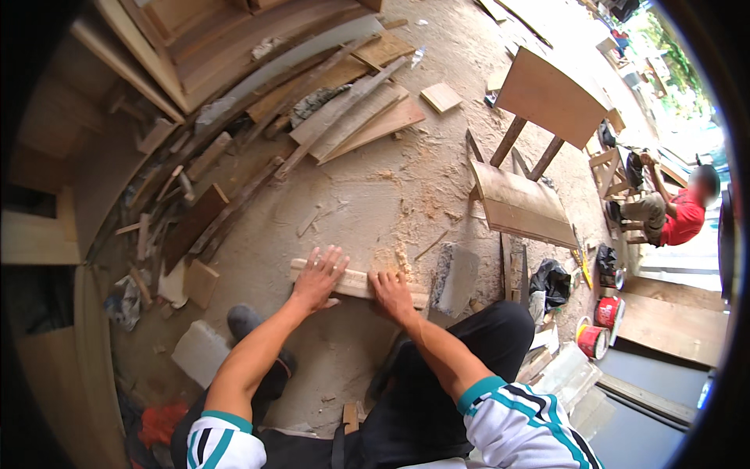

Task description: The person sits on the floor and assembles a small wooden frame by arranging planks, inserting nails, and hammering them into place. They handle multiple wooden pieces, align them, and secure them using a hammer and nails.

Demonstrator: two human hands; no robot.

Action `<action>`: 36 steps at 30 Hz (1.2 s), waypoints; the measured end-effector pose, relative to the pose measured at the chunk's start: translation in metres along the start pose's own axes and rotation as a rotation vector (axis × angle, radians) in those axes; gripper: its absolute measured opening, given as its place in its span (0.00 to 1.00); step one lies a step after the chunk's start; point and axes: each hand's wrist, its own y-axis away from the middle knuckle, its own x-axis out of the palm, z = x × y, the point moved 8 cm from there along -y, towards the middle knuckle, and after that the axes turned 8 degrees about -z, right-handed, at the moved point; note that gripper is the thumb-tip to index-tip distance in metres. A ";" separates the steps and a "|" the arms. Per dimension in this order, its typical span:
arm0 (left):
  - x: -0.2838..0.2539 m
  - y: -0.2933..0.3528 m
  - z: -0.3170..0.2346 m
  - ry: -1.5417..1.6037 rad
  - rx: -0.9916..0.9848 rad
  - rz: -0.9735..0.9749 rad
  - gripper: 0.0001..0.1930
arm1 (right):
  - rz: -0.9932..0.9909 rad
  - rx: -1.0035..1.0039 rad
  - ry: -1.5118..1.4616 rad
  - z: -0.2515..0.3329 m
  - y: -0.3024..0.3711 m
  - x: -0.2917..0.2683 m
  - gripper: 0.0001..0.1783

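Note:
A short, pale strip of wood (357, 284) lies crosswise on the dusty floor, in front of my bent legs. My left hand (317, 281) rests flat over its left part, fingers stretched out and pointing away from me. Toward the strip's right end, my right hand (393, 297) grips it with bent fingers over the top; the thumb is hard to make out. Sawdust and shavings (402, 254) are scattered just beyond the strip. A flat grey slab (455, 279) sits right of my right hand.
Boards and offcuts (351, 117) are heaped at the far left beside wooden cabinet frames (176, 62). A wooden chair (523, 205) stands to the right. Red cans (594, 341), a black bag (551, 283) and a yellow-handled saw-like tool (582, 266) lie near it. Someone in red (681, 215) sits farther right.

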 end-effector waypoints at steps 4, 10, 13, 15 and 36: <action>0.028 -0.026 0.002 0.144 0.212 -0.077 0.50 | 0.227 0.086 -0.086 0.000 0.003 0.012 0.42; 0.033 -0.027 0.005 0.304 0.203 -0.164 0.41 | 0.311 0.143 -0.128 -0.001 0.003 0.012 0.38; 0.031 -0.031 0.006 0.320 0.225 -0.068 0.38 | 0.234 0.133 -0.138 -0.003 -0.007 0.003 0.33; 0.026 -0.034 0.005 0.328 0.240 -0.061 0.38 | 0.202 0.162 -0.154 -0.005 -0.007 -0.002 0.28; -0.037 -0.229 0.404 0.257 -0.812 -0.545 0.34 | 0.501 0.383 -0.120 -0.011 -0.021 0.003 0.42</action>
